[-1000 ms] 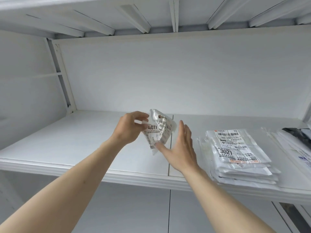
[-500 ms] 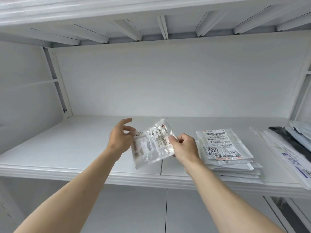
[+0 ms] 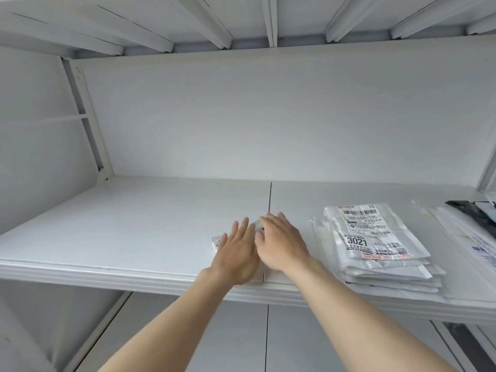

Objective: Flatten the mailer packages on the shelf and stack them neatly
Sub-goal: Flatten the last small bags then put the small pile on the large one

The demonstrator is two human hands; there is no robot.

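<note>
I see the white shelf [image 3: 134,232] mostly bare on its left, which I judge leaves flat working room, while the finished stack of mailers [image 3: 375,251] sits square to the right so each pressed one has a near place to go. My left hand [image 3: 237,253] and right hand [image 3: 281,244] lie side by side, palms down, fingers spread and gripping nothing, pinning the small mailer [image 3: 218,241] flat to the shelf near the front edge. Only a corner of it shows at the left.
</note>
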